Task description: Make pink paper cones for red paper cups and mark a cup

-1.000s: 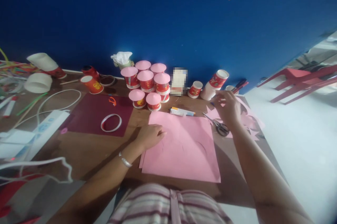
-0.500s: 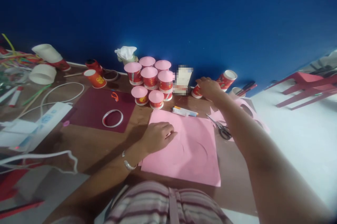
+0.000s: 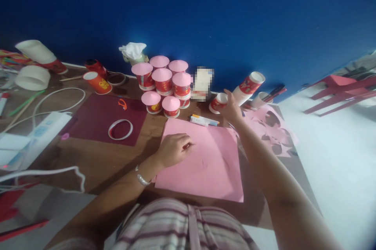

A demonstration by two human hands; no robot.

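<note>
Left hand (image 3: 174,150): loosely closed, atop pink paper (image 3: 196,181)
Right hand (image 3: 232,110): at right of red cup (image 3: 216,105), cannot tell whether gripping
Red cup: beyond pink paper

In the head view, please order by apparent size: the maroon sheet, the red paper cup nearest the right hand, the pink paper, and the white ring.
1. Pink paper
2. Maroon sheet
3. Red paper cup and white ring: too alike to rank.
</note>
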